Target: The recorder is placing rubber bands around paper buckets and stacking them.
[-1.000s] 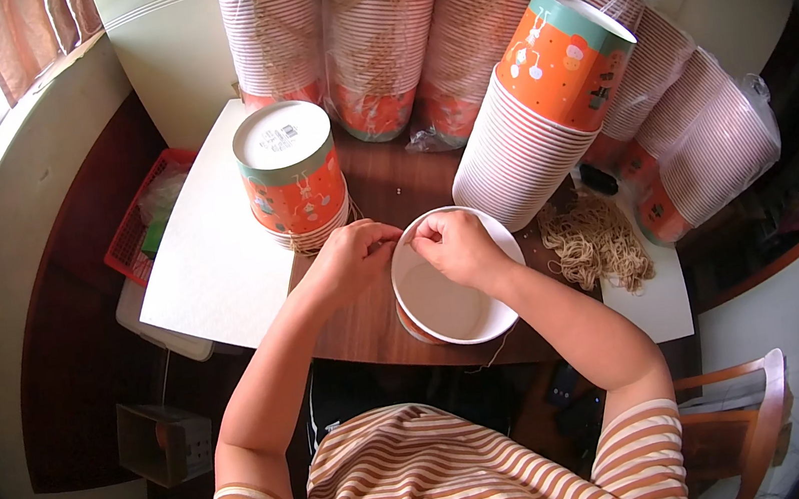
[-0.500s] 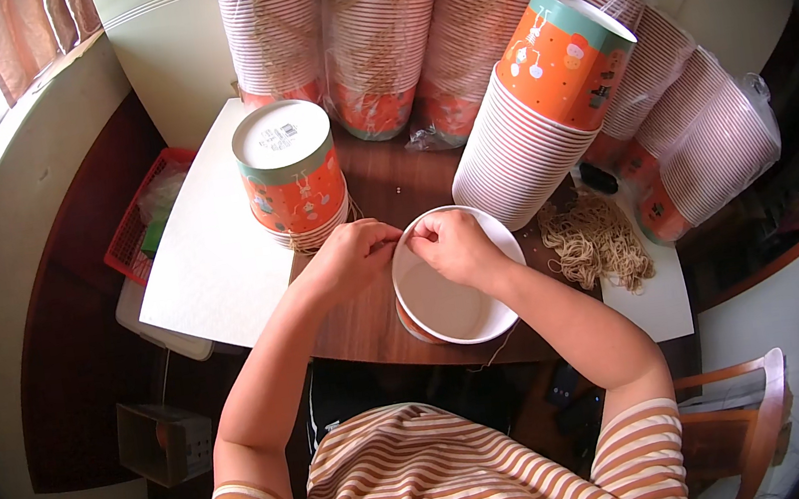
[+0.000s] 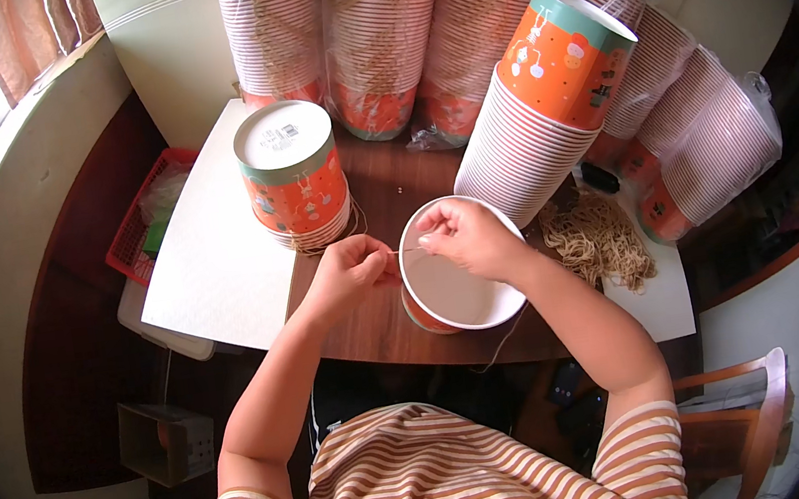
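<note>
An open orange paper cup (image 3: 456, 293) with a white inside stands on the brown table (image 3: 378, 318) in front of me. My left hand (image 3: 347, 272) pinches a thin tan string (image 3: 400, 250) just left of the cup's rim. My right hand (image 3: 463, 236) rests over the cup's far rim and pinches the same string, which runs taut between both hands. A loose end of string hangs below the cup toward the table's edge.
An upside-down stack of orange cups (image 3: 294, 177) stands to the left, on a white board (image 3: 217, 243). A tilted cup stack (image 3: 544, 119) leans at right. Wrapped cup stacks (image 3: 371, 31) fill the back. A pile of tan strings (image 3: 600, 238) lies at right. A red basket (image 3: 148, 217) sits lower left.
Both hands have stayed at the cup's rim, with only small finger movements on the string.
</note>
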Demonstrator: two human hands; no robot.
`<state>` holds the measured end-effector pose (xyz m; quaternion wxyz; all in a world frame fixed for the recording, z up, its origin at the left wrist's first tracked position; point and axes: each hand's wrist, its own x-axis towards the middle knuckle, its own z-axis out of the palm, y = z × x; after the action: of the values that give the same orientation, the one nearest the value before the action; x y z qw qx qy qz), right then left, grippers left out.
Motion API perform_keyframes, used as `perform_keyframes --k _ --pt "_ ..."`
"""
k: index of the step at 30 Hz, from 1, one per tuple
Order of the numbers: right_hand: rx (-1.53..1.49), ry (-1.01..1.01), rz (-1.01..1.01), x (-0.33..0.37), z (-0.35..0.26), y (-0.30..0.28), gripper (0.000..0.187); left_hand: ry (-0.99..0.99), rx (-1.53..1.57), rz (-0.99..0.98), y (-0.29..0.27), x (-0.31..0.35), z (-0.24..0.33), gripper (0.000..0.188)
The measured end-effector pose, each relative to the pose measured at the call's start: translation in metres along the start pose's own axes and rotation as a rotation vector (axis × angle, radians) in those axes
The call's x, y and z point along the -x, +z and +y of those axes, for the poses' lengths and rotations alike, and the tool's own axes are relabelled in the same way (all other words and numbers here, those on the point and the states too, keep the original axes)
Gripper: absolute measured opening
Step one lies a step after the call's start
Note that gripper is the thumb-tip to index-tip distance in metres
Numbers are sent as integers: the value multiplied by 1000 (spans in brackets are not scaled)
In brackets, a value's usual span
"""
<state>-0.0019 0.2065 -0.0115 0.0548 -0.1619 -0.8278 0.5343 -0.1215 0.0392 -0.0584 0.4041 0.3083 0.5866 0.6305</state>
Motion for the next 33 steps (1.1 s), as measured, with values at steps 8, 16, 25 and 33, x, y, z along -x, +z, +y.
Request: perform_keyframes --k 8,16,25,33 --pt "19 -41 95 82 -53 3 12 -174 666 -41 -10 35 -22 12" --pt "14 -138 268 99 -33 14 11 -96 662 10 -2 46 -29 10" --pt "-148 7 93 62 1 -3 23 43 234 202 -15 29 -34 11" --pt "547 -107 44 64 -36 28 48 50 91 250 -20 30 -34 10"
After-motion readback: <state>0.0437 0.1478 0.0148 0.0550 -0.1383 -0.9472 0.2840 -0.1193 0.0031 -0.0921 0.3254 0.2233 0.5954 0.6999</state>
